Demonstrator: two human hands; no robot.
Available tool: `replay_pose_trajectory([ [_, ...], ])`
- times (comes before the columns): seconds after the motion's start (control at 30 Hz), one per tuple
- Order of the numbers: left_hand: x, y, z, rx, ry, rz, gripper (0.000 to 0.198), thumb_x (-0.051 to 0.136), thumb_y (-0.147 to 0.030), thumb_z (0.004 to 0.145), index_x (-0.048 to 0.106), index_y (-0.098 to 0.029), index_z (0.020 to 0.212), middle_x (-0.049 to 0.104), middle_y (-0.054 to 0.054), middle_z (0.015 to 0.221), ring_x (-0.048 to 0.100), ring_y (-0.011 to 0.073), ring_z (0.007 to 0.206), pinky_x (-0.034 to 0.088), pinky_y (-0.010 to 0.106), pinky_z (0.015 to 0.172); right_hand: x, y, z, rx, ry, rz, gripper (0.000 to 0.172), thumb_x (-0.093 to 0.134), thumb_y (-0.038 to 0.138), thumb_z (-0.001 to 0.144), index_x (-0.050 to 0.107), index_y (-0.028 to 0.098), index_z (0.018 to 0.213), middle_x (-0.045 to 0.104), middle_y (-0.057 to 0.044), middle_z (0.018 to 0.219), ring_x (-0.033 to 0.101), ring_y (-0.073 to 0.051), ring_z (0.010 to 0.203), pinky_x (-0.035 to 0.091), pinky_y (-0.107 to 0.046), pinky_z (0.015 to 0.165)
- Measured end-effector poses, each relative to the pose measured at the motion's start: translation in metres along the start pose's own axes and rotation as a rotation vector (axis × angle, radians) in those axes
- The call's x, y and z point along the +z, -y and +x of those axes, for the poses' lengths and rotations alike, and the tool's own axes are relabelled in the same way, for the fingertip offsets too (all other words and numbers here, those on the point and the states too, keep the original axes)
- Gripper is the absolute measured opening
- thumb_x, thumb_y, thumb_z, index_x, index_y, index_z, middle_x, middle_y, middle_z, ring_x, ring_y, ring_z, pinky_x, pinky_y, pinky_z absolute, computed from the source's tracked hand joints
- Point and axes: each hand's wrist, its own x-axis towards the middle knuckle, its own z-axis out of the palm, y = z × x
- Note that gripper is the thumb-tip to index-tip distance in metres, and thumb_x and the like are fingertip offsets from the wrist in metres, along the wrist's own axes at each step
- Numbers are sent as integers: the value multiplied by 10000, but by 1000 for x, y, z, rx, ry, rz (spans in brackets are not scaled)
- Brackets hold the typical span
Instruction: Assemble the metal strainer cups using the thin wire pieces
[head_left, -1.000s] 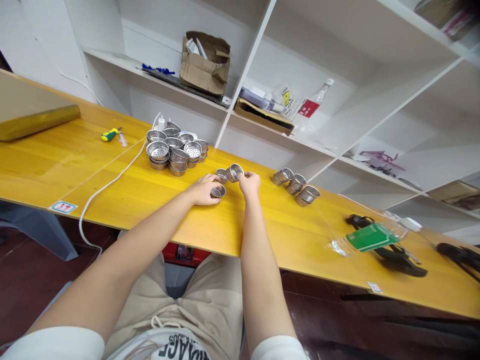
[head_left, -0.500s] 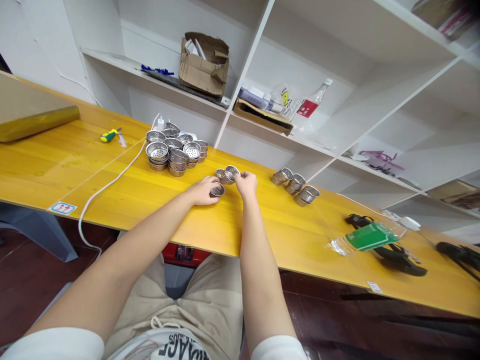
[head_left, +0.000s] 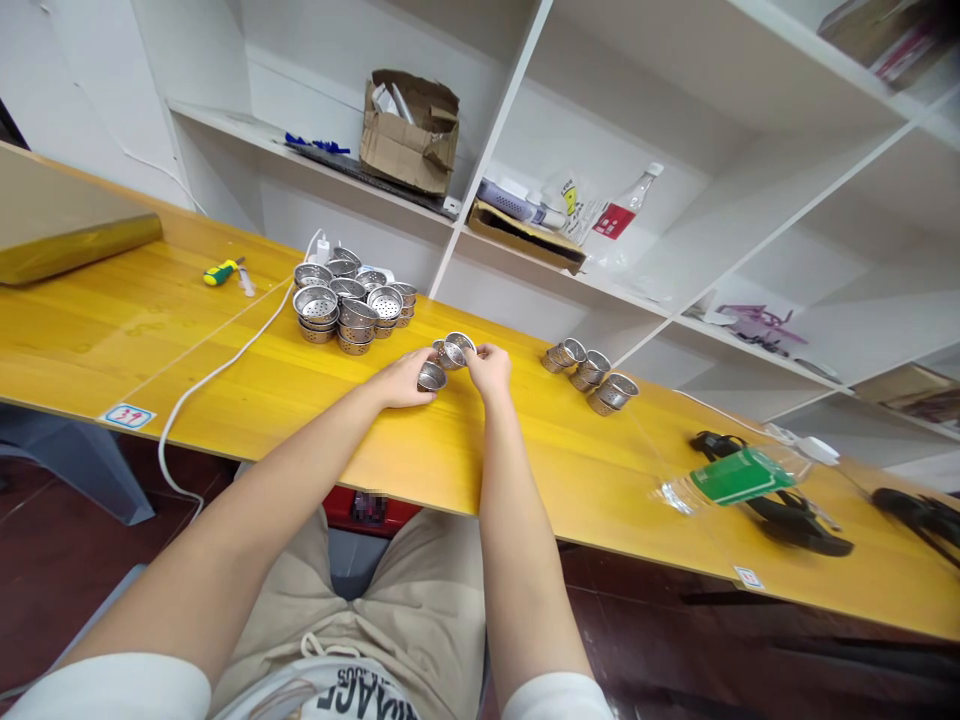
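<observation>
Head view: a perforated metal cup (head_left: 459, 350) is pinched by the right hand (head_left: 490, 372) over the yellow table (head_left: 465, 450); a nearer cup (head_left: 433, 378) is held in the curled left hand (head_left: 403, 382). "39" is shown on a blue-bordered sticker (head_left: 128, 416); the bottle's green label (head_left: 742, 476) cannot be read.

A hand could pass over the table (head_left: 600, 470) between the right hand (head_left: 491, 372) and the cup stacks (head_left: 589, 371); the cup cluster (head_left: 358, 318) blocks the far side leftward, the bottle (head_left: 742, 475) farther right.
</observation>
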Motion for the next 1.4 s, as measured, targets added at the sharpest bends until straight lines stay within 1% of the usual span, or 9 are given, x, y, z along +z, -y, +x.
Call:
replay_pose_trajectory([
  [0.23,-3,0,3,-30,-170,6,1043,818,-417,720,300,-147,1584,465,183,1574,449,351,1470,359,473,1243,6,10,-10,-106,77,128,241,728,409,761,645,184,744,558,37,595,483,-134,572,360,-265,583],
  [0.47,0,-2,5,51,-300,15,772,811,-339,744,508,-181,1436,616,118,1430,582,299,1326,455,422,1154,18,14,-15,-67,236,338,335,817,391,690,536,210,663,536,55,546,428,-90,460,329,-227,462],
  [0.57,0,-4,5,69,-297,21,729,812,-311,733,537,-193,1398,644,100,1389,615,287,1269,479,414,1121,15,16,-16,-23,248,312,387,855,393,679,510,220,655,552,51,526,422,-86,407,301,-225,407],
  [0.67,-1,-6,5,58,-309,9,729,818,-327,730,536,-197,1389,643,98,1390,608,287,1285,472,410,1131,9,17,-17,-12,256,319,423,835,489,738,517,220,660,542,43,497,454,-98,393,336,-225,396],
  [0.8,-3,-10,4,-56,-308,-25,804,835,-385,716,496,-204,1422,646,109,1377,625,307,1269,503,422,1087,2,17,-15,16,250,402,458,724,621,830,591,200,707,538,28,513,474,-105,409,349,-221,384],
  [1.03,-3,-9,4,-121,-282,-107,770,820,-449,719,523,-201,1385,692,90,1289,681,282,1156,539,393,1011,10,12,-13,-69,335,398,284,761,422,783,722,155,871,577,38,566,476,-93,460,394,-215,465],
  [1.17,-3,-5,6,-138,-227,-149,773,792,-520,737,547,-161,1376,659,132,1361,656,300,1216,527,402,1045,17,7,-13,-79,317,286,255,764,390,766,773,151,853,568,38,550,501,-113,523,443,-236,547],
  [1.3,-3,0,8,-125,-198,-116,629,679,-515,841,625,-133,1338,676,148,1351,639,311,1255,493,428,1106,20,3,-13,-92,360,221,209,778,339,744,795,153,837,623,20,575,568,-140,598,494,-248,614],
  [1.4,-3,3,9,-132,-180,-124,671,697,-514,829,632,-135,1379,663,147,1399,619,325,1299,475,434,1138,20,3,-13,-95,350,210,203,770,329,751,809,163,861,652,10,597,593,-154,630,504,-249,628],
])
